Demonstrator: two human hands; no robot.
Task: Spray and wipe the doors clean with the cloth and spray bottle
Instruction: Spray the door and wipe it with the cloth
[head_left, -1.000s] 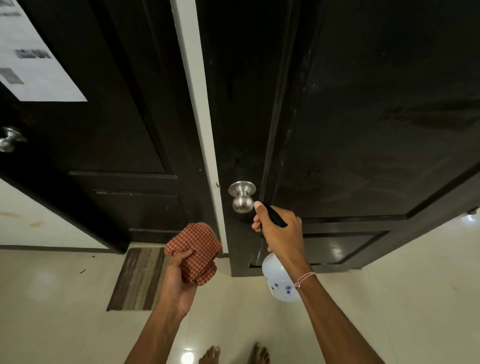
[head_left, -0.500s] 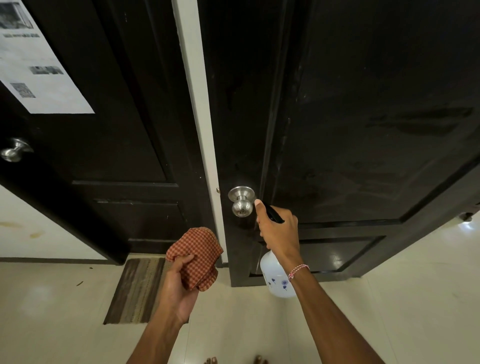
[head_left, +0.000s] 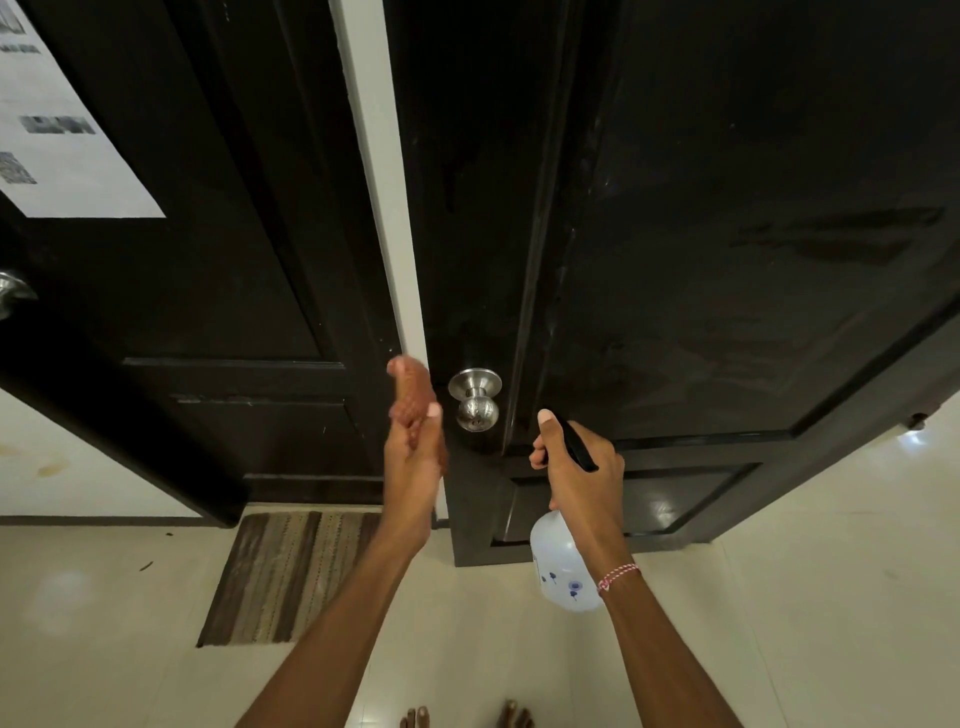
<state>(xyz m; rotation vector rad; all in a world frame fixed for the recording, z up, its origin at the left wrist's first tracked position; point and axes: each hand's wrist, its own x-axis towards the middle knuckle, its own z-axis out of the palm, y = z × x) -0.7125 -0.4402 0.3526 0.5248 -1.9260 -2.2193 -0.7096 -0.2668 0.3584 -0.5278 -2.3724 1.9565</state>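
Observation:
Two black panelled doors fill the view: the left door (head_left: 218, 249) and the right door (head_left: 727, 234), split by a white frame strip (head_left: 379, 171). A silver knob (head_left: 475, 397) sits on the right door's left edge. My left hand (head_left: 413, 457) is raised beside that knob and holds the red checked cloth (head_left: 410, 395), which is blurred. My right hand (head_left: 579, 467) grips the black trigger head of a white spray bottle (head_left: 563, 571), which hangs below my wrist, nozzle towards the right door.
A printed paper sheet (head_left: 67, 140) is stuck on the left door, with a second knob (head_left: 13, 291) at the far left. A striped brown mat (head_left: 291, 571) lies on the pale tiled floor (head_left: 779, 597). My bare toes (head_left: 467, 717) show at the bottom edge.
My left hand has risen with the cloth from waist height to beside the right door's knob. My right hand and the bottle have barely moved.

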